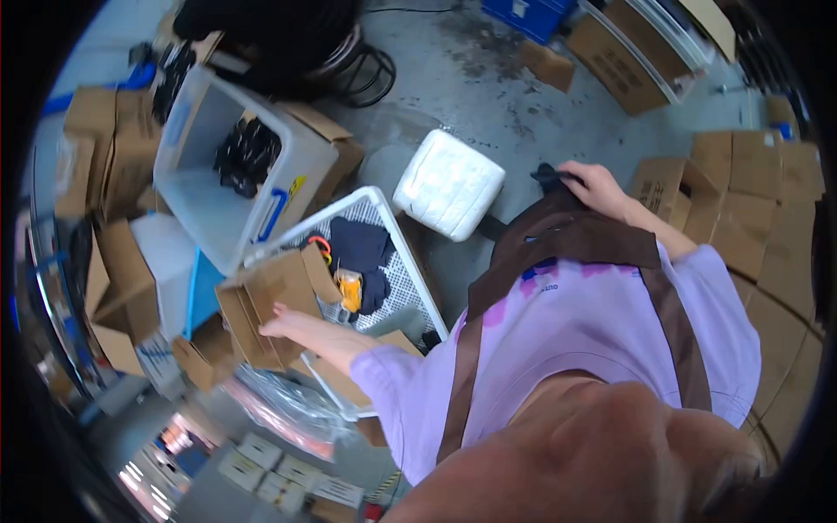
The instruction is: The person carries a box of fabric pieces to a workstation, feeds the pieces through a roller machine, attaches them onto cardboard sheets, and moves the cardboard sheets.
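My left hand point(279, 323) reaches left across an open cardboard box point(275, 292), its thumb raised and apart from the outstretched fingers. Whether it touches the box wall is hard to tell. The box leans over the side of a white perforated basket point(403, 248), which holds dark folded cloth point(359, 244), an orange-yellow item point(350, 290) and something with red-orange loops point(321, 249). Over by my brown apron point(558, 240), the closed fingers of my right hand point(597, 186) grip a small black object point(549, 178). Its kind is unclear.
A white block-like seat or package point(449, 185) stands ahead of me. Left of it, a clear plastic bin point(205, 131) holds black items point(248, 157). Cardboard boxes point(750, 183) are stacked at right. Plastic-wrapped goods point(292, 410) lie at lower left, and a blue crate point(527, 13) sits farther off.
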`<state>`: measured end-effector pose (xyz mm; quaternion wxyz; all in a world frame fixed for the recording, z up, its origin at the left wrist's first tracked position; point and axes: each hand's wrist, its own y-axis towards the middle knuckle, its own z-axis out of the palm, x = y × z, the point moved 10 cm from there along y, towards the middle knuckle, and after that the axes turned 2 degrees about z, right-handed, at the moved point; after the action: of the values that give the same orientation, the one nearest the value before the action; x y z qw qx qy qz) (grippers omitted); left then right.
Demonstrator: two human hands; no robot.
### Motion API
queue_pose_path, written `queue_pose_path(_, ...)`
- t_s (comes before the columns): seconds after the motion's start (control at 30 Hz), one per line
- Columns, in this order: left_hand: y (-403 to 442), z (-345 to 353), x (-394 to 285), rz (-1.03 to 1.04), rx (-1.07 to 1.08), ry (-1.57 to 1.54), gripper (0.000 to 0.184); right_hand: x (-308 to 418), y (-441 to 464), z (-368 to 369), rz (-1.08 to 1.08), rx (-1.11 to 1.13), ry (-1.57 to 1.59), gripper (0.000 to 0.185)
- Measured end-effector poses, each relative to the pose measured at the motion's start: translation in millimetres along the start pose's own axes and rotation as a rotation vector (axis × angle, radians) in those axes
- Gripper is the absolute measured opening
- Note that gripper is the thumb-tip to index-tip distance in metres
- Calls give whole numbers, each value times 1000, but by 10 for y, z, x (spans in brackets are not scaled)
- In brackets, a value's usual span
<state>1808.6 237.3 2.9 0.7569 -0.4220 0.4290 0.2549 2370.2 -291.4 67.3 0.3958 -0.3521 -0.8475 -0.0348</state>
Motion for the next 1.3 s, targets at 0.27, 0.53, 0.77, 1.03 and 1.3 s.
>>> queue_pose_path(0.27,-3579,-53,2031,-671,1147,116,42,-658,471,-369,414,19,1320,31)
queue_pose_path(0.53,-7639,-1259,3117,-1023,1848,634,66,-1127,1051,-1461,362,130,1333,34)
queue_pose_path(0.77,-8802,-985,3468,-1015,1757,806,47,-1707,1360,-2092,174,89,1128,31)
queue_pose_path(1.03,-9534,-296,3979,-1076,1753,821,45,-1965,1854,-2812,42,-222,595,49)
queue_pose_path(1.3,-10381,1073,4590,-568,2304,760,26,-2205,2694,-3564,185,-333,725,55)
